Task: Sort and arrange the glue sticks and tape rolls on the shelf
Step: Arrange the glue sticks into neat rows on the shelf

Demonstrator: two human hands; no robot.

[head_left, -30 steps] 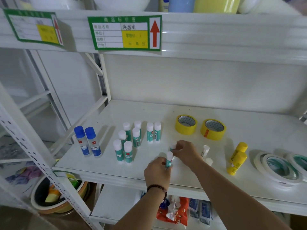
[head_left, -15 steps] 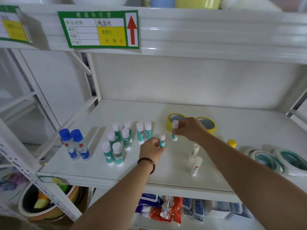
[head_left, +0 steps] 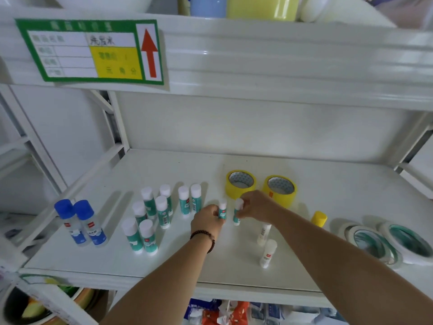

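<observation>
Sorting looks roughly half done. My left hand grips one green glue stick and my right hand another, standing them on the shelf beside the upright cluster; two white sticks and the tape rolls remain.

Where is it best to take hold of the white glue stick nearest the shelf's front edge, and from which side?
Pinch the white glue stick by its upper body just under the cap, coming from above and the front. It stands nearly upright and apart from the other white stick behind it, so its sides are free; a low grip might tip it.
</observation>
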